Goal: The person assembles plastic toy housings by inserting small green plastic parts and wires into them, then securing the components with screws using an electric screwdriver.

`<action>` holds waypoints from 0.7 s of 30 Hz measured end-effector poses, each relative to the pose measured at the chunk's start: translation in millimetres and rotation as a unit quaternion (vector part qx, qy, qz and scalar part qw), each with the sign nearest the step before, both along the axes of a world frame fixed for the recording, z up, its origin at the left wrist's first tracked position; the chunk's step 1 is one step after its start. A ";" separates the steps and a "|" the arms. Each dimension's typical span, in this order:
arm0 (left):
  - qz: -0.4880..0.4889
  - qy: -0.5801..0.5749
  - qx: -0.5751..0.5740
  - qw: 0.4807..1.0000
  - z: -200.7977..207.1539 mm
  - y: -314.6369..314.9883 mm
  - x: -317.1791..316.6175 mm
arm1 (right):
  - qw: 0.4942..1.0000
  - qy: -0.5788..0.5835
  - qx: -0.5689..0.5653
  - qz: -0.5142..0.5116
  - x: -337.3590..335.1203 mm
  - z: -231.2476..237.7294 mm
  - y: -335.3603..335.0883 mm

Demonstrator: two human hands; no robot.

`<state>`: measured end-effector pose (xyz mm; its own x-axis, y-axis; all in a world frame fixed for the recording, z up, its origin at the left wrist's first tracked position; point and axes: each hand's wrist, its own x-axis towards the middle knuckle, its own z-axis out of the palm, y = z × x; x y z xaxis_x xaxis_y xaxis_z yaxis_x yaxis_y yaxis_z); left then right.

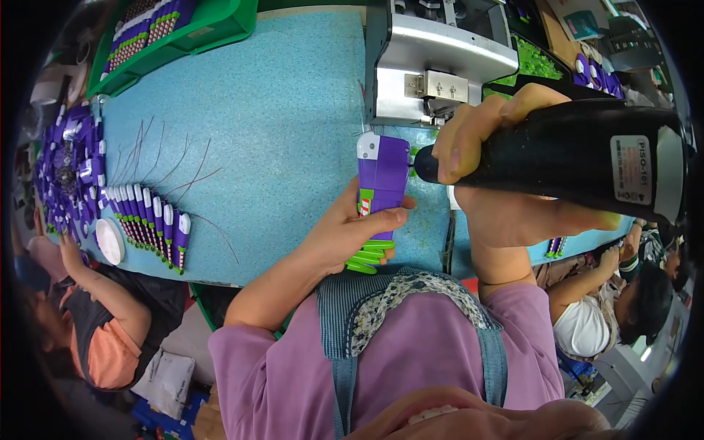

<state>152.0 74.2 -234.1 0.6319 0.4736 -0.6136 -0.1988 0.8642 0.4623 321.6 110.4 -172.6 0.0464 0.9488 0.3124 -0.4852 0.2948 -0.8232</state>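
Observation:
In my left hand (339, 229) I hold a plastic toy part (384, 165), purple with a white corner and green finger-like pieces at its lower end. My thumb lies across its front and the fingers wrap behind it. My right hand (495, 205) grips a black electric screwdriver (561, 150) lying nearly level. Its narrow nose points left, at the right side of the purple part. The bit's end is small, and I cannot tell whether it touches. Small green bits show around that spot.
A metal machine (447, 55) stands just beyond my hands. To the left, similar purple parts (158, 220) with thin wires lie in a row beside a white round dish (110, 240) and a purple pile (70, 165). A green crate (213, 40) stands at far left. Co-workers sit both sides.

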 end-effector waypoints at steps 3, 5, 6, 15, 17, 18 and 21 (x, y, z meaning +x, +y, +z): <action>-0.003 -0.001 -0.002 1.000 -1.0 0.2 -0.6 | 1.000 0.010 -0.009 0.014 -0.8 -1.6 -0.6; -0.007 -0.004 0.006 1.000 -3.4 1.0 0.3 | 0.998 0.024 -0.050 -0.040 -6.7 1.1 -2.7; -0.010 -0.005 0.015 1.000 -4.2 1.4 0.8 | 0.998 0.024 -0.050 -0.040 -5.5 0.9 -1.6; 0.008 0.002 0.005 1.000 4.8 -1.3 5.9 | 0.985 -0.013 0.168 -0.025 25.6 9.9 42.3; 0.010 -0.001 0.007 1.000 4.9 -1.4 6.6 | 0.976 -0.036 0.198 0.081 35.0 7.5 57.8; 0.015 -0.004 0.008 1.000 4.8 -0.9 6.8 | 0.981 -0.013 0.179 0.077 32.6 4.1 52.0; 0.029 -0.002 0.007 1.000 3.9 1.6 4.6 | 0.991 -0.035 0.127 0.032 22.9 2.4 31.8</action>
